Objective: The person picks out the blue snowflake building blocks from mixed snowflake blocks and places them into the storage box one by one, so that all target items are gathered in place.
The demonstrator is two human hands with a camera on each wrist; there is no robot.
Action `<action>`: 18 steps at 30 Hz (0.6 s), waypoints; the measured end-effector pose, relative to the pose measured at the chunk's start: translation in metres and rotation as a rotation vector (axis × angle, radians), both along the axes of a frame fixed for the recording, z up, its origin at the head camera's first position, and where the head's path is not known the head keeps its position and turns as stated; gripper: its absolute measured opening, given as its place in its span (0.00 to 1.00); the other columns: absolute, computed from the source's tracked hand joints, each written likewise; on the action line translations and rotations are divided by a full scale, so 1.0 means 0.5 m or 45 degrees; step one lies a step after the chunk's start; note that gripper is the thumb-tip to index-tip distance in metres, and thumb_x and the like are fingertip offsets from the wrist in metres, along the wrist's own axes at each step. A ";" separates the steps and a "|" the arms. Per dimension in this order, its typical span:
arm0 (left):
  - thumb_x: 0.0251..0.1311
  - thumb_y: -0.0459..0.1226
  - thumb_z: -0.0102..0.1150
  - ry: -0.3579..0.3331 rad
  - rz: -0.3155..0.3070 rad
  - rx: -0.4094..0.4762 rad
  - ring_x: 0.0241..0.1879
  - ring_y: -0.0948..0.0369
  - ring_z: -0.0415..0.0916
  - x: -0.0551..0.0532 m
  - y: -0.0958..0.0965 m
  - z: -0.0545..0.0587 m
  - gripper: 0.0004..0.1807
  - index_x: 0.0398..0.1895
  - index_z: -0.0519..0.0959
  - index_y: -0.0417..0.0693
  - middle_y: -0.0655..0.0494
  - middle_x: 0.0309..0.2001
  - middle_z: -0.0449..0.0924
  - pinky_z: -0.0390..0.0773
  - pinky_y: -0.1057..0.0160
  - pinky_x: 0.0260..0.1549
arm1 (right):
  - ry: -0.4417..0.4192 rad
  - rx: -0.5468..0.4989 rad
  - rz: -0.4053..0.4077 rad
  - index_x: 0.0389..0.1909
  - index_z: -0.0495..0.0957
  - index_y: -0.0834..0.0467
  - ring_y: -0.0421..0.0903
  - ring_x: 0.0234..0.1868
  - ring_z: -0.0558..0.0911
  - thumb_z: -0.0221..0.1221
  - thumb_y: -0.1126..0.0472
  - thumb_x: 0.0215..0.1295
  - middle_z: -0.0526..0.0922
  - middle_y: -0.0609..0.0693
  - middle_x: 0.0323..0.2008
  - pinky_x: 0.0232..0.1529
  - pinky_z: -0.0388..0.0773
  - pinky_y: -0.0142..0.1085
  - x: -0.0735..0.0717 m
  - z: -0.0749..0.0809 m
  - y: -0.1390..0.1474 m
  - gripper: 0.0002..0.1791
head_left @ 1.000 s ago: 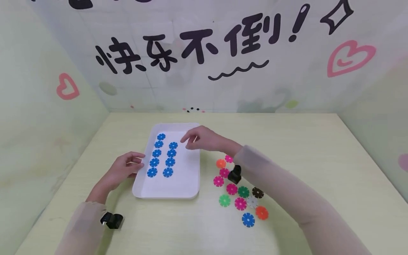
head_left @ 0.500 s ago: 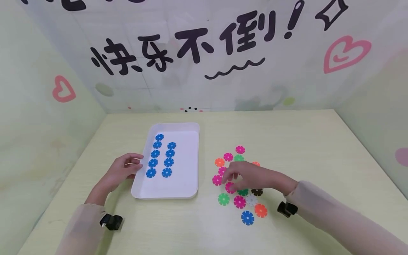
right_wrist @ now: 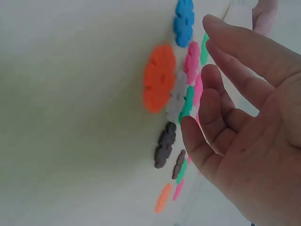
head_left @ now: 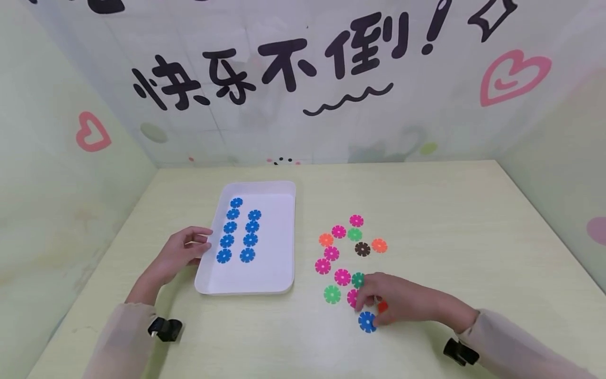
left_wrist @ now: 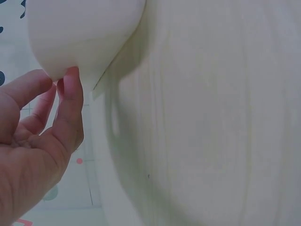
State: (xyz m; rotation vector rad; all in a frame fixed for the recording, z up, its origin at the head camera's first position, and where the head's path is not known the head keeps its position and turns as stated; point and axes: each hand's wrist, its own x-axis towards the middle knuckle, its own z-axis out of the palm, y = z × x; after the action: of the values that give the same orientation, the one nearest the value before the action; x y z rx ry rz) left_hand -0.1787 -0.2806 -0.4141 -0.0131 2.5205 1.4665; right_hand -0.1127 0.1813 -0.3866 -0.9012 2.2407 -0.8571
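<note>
A white tray [head_left: 272, 273] holds two columns of blue notched discs [head_left: 230, 227]. My left hand [head_left: 183, 247] holds the tray's left rim; in the left wrist view, the thumb lies against the outer wall of the tray [left_wrist: 89, 28] and fingers reach its edge. To the right, my right hand [head_left: 400, 300] hovers low over loose notched discs, fingers apart and slightly bent. Its thumb tip is right at a loose blue disc [head_left: 366, 322], also in the right wrist view [right_wrist: 184, 21]. Under that hand an orange disc [right_wrist: 160, 78] is partly hidden in the head view.
Pink [head_left: 343, 277], light green [head_left: 332, 295], dark green [head_left: 357, 280], brown [head_left: 362, 249] and orange [head_left: 379, 245] discs lie scattered on the pale table [head_left: 435, 210] right of the tray. A white disc [right_wrist: 177, 97] lies near the orange one. Walls stand behind and at both sides.
My right hand has moved from over the tray, right and toward the front, across the loose discs to the blue one. The left hand stays at the tray rim.
</note>
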 end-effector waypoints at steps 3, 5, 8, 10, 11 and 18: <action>0.58 0.48 0.58 0.024 -0.010 -0.002 0.40 0.53 0.74 -0.002 -0.005 -0.007 0.28 0.58 0.66 0.42 0.43 0.47 0.69 0.79 0.61 0.36 | 0.013 -0.008 -0.007 0.38 0.80 0.46 0.38 0.36 0.71 0.70 0.59 0.46 0.71 0.37 0.30 0.32 0.74 0.28 0.008 -0.008 0.001 0.17; 0.58 0.48 0.58 0.020 -0.009 0.000 0.40 0.53 0.75 -0.002 -0.005 -0.007 0.29 0.58 0.66 0.43 0.43 0.47 0.69 0.79 0.62 0.36 | 0.034 0.002 0.002 0.38 0.80 0.46 0.37 0.35 0.70 0.71 0.59 0.45 0.71 0.37 0.29 0.31 0.74 0.27 0.010 -0.011 0.001 0.17; 0.59 0.46 0.57 0.007 -0.011 -0.013 0.41 0.52 0.74 0.000 -0.001 0.000 0.28 0.58 0.66 0.41 0.42 0.47 0.69 0.79 0.61 0.37 | 0.082 0.018 0.017 0.37 0.80 0.45 0.36 0.35 0.69 0.71 0.59 0.44 0.69 0.36 0.29 0.30 0.73 0.27 0.013 -0.015 -0.001 0.17; 0.60 0.44 0.57 -0.011 -0.005 -0.020 0.42 0.51 0.74 0.000 0.001 0.005 0.27 0.59 0.65 0.41 0.42 0.48 0.69 0.79 0.61 0.37 | 0.105 0.023 0.020 0.37 0.80 0.45 0.36 0.34 0.69 0.71 0.59 0.44 0.69 0.36 0.28 0.30 0.72 0.26 0.014 -0.017 -0.001 0.17; 0.60 0.43 0.57 -0.019 -0.006 -0.022 0.42 0.51 0.73 0.000 0.002 0.008 0.27 0.59 0.65 0.41 0.42 0.48 0.68 0.79 0.60 0.37 | 0.114 0.026 0.020 0.36 0.79 0.44 0.36 0.34 0.68 0.71 0.59 0.44 0.69 0.36 0.28 0.30 0.72 0.26 0.014 -0.018 -0.002 0.17; 0.61 0.41 0.56 -0.037 -0.003 -0.031 0.42 0.51 0.73 0.001 0.004 0.013 0.26 0.60 0.65 0.40 0.42 0.49 0.68 0.79 0.61 0.38 | 0.183 0.067 0.051 0.34 0.77 0.44 0.35 0.33 0.67 0.71 0.59 0.44 0.67 0.36 0.26 0.30 0.70 0.25 0.012 -0.019 -0.006 0.16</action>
State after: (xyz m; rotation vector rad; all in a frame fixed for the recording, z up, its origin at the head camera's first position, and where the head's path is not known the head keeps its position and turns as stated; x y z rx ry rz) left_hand -0.1781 -0.2783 -0.4077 -0.0350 2.5148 1.4242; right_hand -0.1068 0.1781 -0.3962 -1.0081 2.3476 -0.7321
